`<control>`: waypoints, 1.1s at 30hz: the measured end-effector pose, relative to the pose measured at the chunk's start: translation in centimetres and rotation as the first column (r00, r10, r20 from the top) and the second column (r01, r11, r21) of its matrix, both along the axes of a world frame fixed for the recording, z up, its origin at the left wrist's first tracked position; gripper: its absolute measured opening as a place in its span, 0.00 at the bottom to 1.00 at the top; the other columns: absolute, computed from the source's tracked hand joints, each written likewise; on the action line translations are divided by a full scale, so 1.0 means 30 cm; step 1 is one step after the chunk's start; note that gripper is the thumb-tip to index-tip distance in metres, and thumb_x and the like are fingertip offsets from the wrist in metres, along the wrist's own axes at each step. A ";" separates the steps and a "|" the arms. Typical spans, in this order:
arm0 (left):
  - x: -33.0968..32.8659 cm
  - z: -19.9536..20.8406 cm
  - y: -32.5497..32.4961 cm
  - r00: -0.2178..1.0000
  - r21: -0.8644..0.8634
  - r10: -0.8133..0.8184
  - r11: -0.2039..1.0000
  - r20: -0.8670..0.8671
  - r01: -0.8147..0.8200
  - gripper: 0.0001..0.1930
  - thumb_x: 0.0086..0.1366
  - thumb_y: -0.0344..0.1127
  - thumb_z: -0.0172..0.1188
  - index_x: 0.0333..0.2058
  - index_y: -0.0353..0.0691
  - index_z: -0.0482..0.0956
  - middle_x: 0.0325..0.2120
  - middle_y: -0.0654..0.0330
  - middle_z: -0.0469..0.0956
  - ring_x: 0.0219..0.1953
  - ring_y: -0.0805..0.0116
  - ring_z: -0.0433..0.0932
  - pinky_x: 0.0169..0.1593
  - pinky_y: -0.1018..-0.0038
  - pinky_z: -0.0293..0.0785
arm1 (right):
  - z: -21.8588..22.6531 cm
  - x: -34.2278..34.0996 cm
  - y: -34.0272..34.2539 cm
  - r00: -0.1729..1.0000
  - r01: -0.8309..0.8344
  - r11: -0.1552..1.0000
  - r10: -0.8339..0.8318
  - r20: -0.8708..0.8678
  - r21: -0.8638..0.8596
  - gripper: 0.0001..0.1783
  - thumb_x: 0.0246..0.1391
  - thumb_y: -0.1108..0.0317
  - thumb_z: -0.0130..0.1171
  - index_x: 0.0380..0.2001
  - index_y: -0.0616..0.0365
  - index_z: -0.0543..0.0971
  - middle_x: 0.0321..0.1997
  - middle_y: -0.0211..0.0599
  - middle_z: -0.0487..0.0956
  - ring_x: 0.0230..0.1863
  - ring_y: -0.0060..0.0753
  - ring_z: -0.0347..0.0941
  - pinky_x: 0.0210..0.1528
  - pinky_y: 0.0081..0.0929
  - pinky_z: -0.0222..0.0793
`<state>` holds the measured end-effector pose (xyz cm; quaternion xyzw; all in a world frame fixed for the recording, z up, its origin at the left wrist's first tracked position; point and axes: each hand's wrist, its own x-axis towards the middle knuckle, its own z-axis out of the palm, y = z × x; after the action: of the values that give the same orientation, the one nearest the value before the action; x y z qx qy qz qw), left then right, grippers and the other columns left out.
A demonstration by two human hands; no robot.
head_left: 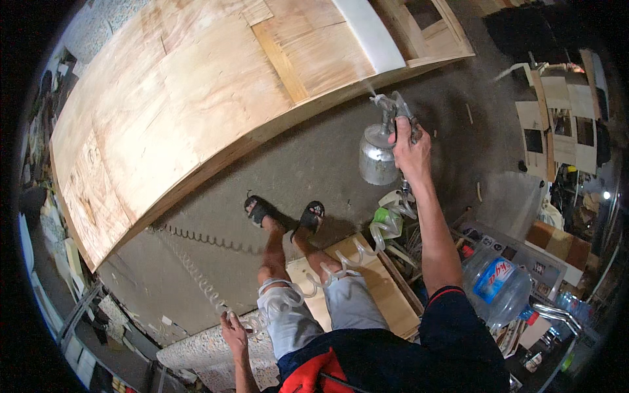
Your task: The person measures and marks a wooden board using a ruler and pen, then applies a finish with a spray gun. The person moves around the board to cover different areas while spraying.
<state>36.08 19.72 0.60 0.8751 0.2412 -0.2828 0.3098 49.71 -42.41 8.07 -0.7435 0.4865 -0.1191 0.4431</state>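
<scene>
Basically, the spray gun (378, 156) is in the R hand (413, 152), fingers wrapped round its handle, nozzle just off the plywood panel's (196, 111) near edge by the white strip (375, 36); panel's long axis slants lower L to upper R. L hand (234, 335), farther off, pinches the clear coiled hose (208, 293).

Workshop surroundings. Grey floor (327, 160), bearing a few thin scraps (469, 113). Near-left corner of the floor: a speckled foam sheet (190, 357). Right edge: pale boards (557, 124) with dark openings, a brown box (557, 243) and a large clear bottle (511, 298). Beyond these, a small bright white light (606, 195).
</scene>
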 end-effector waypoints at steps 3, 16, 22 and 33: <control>-0.123 -0.068 0.188 0.996 0.229 -0.066 0.970 -0.053 0.076 0.31 0.71 0.45 0.52 0.64 0.30 0.59 0.29 0.45 0.77 0.21 0.64 0.77 0.22 0.68 0.76 | -0.071 -0.016 0.054 0.987 -0.158 0.987 0.158 0.017 -0.013 0.31 0.64 0.39 0.48 0.38 0.62 0.77 0.21 0.30 0.73 0.13 0.19 0.64 0.13 0.21 0.58; -0.227 0.011 0.445 0.848 0.072 0.204 0.978 -0.490 -0.194 0.16 0.55 0.36 0.67 0.31 0.24 0.80 0.21 0.48 0.81 0.18 0.63 0.80 0.25 0.68 0.77 | -0.051 0.071 0.560 0.948 -0.310 0.929 0.284 0.146 0.204 0.27 0.63 0.43 0.52 0.33 0.61 0.77 0.21 0.30 0.75 0.25 0.23 0.71 0.32 0.28 0.67; -0.213 -0.001 0.578 0.787 0.179 -0.235 0.900 -0.570 0.398 0.17 0.52 0.42 0.68 0.33 0.32 0.83 0.28 0.45 0.83 0.31 0.49 0.84 0.38 0.60 0.79 | -0.074 0.130 0.812 0.899 -0.428 0.885 0.398 0.181 0.182 0.34 0.63 0.37 0.47 0.46 0.61 0.78 0.24 0.29 0.74 0.16 0.15 0.64 0.15 0.17 0.60; -0.138 0.032 0.719 0.651 0.358 -0.354 0.615 -0.671 0.703 0.19 0.47 0.49 0.65 0.35 0.44 0.85 0.42 0.49 0.80 0.48 0.49 0.76 0.52 0.49 0.67 | -0.082 0.261 1.245 0.874 -0.478 0.831 0.421 0.243 0.283 0.31 0.63 0.39 0.49 0.43 0.62 0.77 0.24 0.28 0.74 0.20 0.17 0.66 0.20 0.18 0.62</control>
<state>31.92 41.28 1.56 0.8389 0.1101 -0.5077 -0.1627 57.52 -5.05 5.61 -0.7381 0.2708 0.0099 0.6179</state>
